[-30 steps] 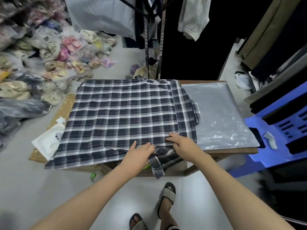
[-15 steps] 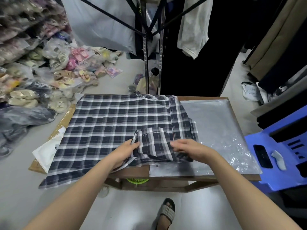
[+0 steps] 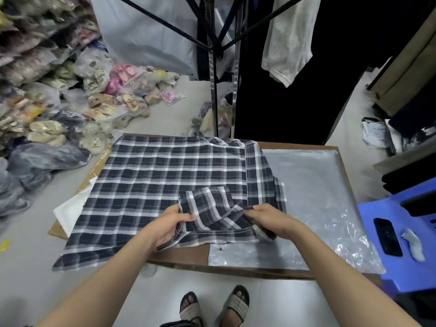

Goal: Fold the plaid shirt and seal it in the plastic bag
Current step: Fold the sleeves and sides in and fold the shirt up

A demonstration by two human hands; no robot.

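Your plaid shirt (image 3: 153, 180) lies spread flat on the brown surface (image 3: 186, 254), collar at the far edge. Its left side hangs past the surface's left edge, and its right side is already folded in along a straight stitched line. A sleeve (image 3: 212, 208) is turned up onto the body of the shirt near you, and your 2 hands hold it from either side. Your left hand (image 3: 167, 226) has its fingers curled round the sleeve's left hemmed edge, thumb on top. Your right hand (image 3: 271, 220) pinches the bunched cloth at the sleeve's right end, its fingers bent down into the fold. The clear plastic bag (image 3: 313, 185) lies flat on the right part of the surface, and the shirt's right edge overlaps it. Just beside the surface on the right stands a blue chair (image 3: 405, 267) with a black phone (image 3: 388, 237) on its seat.
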